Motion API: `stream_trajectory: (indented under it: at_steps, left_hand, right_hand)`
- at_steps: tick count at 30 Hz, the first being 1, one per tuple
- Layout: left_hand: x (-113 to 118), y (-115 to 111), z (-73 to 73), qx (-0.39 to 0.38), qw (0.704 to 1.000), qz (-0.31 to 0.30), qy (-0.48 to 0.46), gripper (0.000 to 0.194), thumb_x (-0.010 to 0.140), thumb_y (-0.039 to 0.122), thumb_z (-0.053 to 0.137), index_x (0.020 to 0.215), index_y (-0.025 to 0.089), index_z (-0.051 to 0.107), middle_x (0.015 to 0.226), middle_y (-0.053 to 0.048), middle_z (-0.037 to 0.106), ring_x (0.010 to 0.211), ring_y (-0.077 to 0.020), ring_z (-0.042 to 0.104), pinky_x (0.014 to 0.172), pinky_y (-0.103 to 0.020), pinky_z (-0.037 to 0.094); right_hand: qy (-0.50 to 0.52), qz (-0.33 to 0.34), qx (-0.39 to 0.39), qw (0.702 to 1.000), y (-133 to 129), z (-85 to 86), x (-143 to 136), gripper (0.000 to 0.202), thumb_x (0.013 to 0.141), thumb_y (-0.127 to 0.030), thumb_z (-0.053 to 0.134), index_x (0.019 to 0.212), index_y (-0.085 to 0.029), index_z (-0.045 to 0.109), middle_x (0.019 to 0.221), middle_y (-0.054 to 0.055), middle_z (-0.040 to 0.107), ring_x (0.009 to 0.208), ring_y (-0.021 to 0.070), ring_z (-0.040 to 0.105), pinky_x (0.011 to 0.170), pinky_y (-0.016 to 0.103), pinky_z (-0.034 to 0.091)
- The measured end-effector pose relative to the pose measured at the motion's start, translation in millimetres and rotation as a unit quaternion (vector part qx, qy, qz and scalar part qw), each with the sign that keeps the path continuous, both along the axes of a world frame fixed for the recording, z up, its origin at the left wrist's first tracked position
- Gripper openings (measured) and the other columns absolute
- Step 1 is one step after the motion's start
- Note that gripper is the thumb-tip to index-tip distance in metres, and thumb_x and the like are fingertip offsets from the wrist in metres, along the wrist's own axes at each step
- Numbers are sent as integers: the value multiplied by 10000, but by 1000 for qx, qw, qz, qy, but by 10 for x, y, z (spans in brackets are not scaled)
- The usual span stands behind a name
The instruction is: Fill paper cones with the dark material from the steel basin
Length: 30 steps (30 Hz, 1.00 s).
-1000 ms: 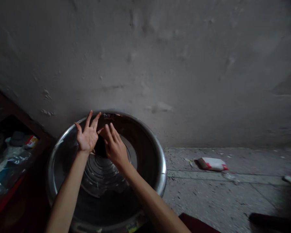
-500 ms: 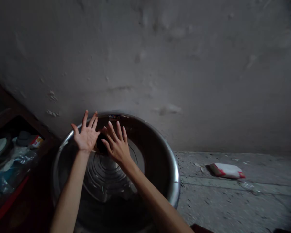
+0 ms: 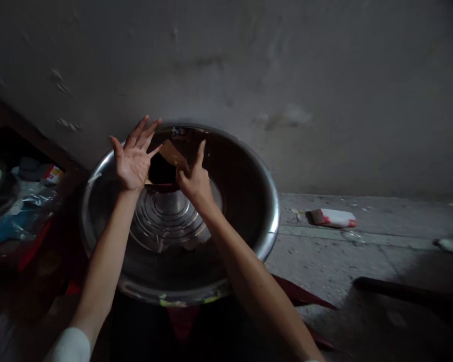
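Note:
My left hand (image 3: 132,163) is held up with its palm toward me and its fingers spread, holding nothing. Across from it, my right hand (image 3: 194,183) has its index finger stretched out. Its thumb and other fingers close at the edge of a brown flap (image 3: 171,152), which looks like card or stiff paper. Between the hands lies a dark opening (image 3: 162,171) below the flap; what kind of object it belongs to I cannot make out. Both hands are over a large, wide-rimmed steel basin (image 3: 266,201) with ringed ridges in its bottom.
A grey wall (image 3: 343,100) rises behind the basin. On the littered floor to the right lie a white and red packet (image 3: 334,217) and a dark rod-like thing (image 3: 392,289). At left, clear plastic wrapping (image 3: 35,201) lies among assorted items.
My right hand has gone from spread fingers to a grip on the brown flap, which now shows raised. The left hand stays spread. The view has tipped down, showing the basin's near rim.

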<state>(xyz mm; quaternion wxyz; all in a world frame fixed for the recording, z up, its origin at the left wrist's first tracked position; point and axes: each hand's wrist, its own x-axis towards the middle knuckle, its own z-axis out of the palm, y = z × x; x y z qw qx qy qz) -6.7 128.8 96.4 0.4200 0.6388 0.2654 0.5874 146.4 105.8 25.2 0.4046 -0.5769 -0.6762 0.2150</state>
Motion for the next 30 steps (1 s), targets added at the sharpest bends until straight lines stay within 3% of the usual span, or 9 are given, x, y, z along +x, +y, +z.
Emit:
stream_trajectory:
  at_steps: [4, 6, 8, 9, 11, 14, 17, 22, 30]
  left_hand:
    - [204, -383, -222, 189, 973, 18, 129, 641, 1052, 563, 158, 1163, 207, 680, 951, -68, 725, 957, -216, 708, 912, -405, 519]
    - [242, -648, -438, 311, 914, -39, 256, 479, 1048, 478, 312, 1021, 190, 694, 750, -34, 679, 722, -171, 673, 771, -333, 518]
    - [195, -856, -740, 376, 826, -160, 389, 374, 1024, 414, 413, 907, 180, 681, 671, -24, 645, 642, -158, 631, 702, -306, 495]
    - [145, -923, -914, 370, 789, -220, 438, 353, 1022, 387, 427, 913, 171, 685, 702, -40, 667, 681, -163, 647, 724, -301, 499]
    - [27, -980, -1271, 295, 764, -272, 505, 378, 1034, 381, 415, 1130, 133, 683, 1022, -130, 739, 1013, -217, 681, 910, -338, 502]
    - [-85, -955, -1717, 141, 723, -322, 595, 530, 1039, 405, 421, 1489, 128, 465, 1554, -163, 450, 1493, -279, 328, 1198, -456, 301]
    - [-63, -952, -1973, 43, 687, -364, 627, 581, 1043, 377, 409, 1574, 153, 336, 1662, -122, 238, 1565, -244, 113, 1274, -464, 99]
    - [-59, -1156, -2075, -14, 693, -417, 588, 635, 1048, 387, 354, 1609, 121, 220, 1672, -137, 164, 1563, -234, 103, 1277, -435, 91]
    - [-97, -1289, -1810, -135, 707, -443, 534, 580, 1040, 417, 335, 1578, 201, 351, 1610, -84, 380, 1531, -208, 248, 1232, -370, 239]
  right_hand:
    - [104, -34, -134, 985, 1, -53, 78, 433, 916, -358, 401, 1010, -99, 735, 930, 181, 744, 906, 275, 687, 766, 337, 509]
    - [122, -47, -139, 982, -10, -59, 127, 395, 891, -371, 439, 927, -110, 734, 880, 158, 739, 867, 256, 675, 726, 308, 490]
    - [132, -51, -141, 980, -21, -50, 162, 372, 880, -370, 453, 880, -118, 727, 866, 149, 733, 852, 245, 665, 714, 297, 476]
    - [137, -49, -140, 979, -27, -43, 170, 363, 881, -361, 450, 861, -122, 723, 865, 149, 731, 847, 241, 661, 713, 294, 470]
    - [140, -44, -133, 980, -36, -27, 166, 352, 891, -340, 437, 834, -131, 715, 860, 152, 730, 833, 231, 653, 717, 288, 461]
    - [126, -47, -132, 982, -45, -13, 137, 353, 910, -332, 423, 825, -144, 709, 839, 145, 725, 812, 222, 644, 721, 280, 452]
    - [111, -50, -141, 983, -46, -22, 129, 351, 925, -320, 412, 856, -147, 709, 850, 131, 717, 831, 218, 643, 736, 278, 450]
    - [101, -55, -123, 986, -40, -49, 164, 346, 944, -319, 408, 940, -143, 707, 901, 113, 719, 837, 209, 631, 746, 280, 447]
    - [75, -53, -147, 985, -8, -59, 234, 375, 976, -306, 400, 903, -139, 727, 915, 143, 734, 824, 214, 651, 748, 294, 444]
